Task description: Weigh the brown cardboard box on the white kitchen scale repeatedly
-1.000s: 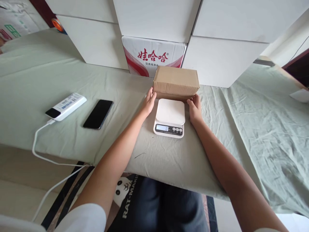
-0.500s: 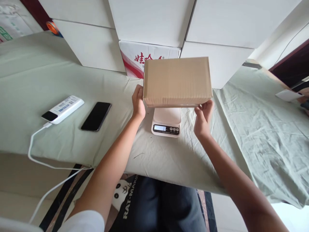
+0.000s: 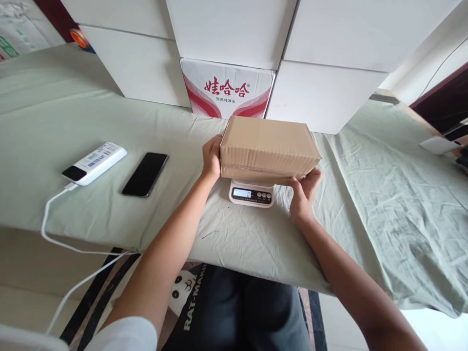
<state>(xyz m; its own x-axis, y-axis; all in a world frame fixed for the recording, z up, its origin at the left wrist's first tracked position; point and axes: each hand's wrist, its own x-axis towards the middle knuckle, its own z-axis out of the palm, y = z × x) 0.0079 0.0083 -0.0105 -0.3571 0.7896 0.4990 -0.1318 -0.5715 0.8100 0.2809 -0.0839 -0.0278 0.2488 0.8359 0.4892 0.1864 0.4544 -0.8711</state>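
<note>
A closed brown cardboard box (image 3: 268, 144) is held between my two hands, over a small pale kitchen scale (image 3: 252, 202). My left hand (image 3: 212, 155) grips the box's left end, its fingers partly hidden behind it. At the lower right front corner my right hand (image 3: 305, 195) holds the box, thumb at the bottom edge and fingers underneath. The box hides the scale's platform, so I cannot tell whether they touch. The lit display appears to read 0, with several round buttons beside it.
Large white cartons stand stacked behind; one white carton (image 3: 228, 87) bears red lettering. On the green cloth (image 3: 175, 214) at left lie a black phone (image 3: 145, 174) and a white power bank (image 3: 95, 163) with a white cable (image 3: 46, 214). An orange tape roll (image 3: 79, 39) sits far left.
Both hands have lowered the box toward the scale and tilted it, so more of its top shows. The lettering on the carton behind has come into view. The scale has stayed in place.
</note>
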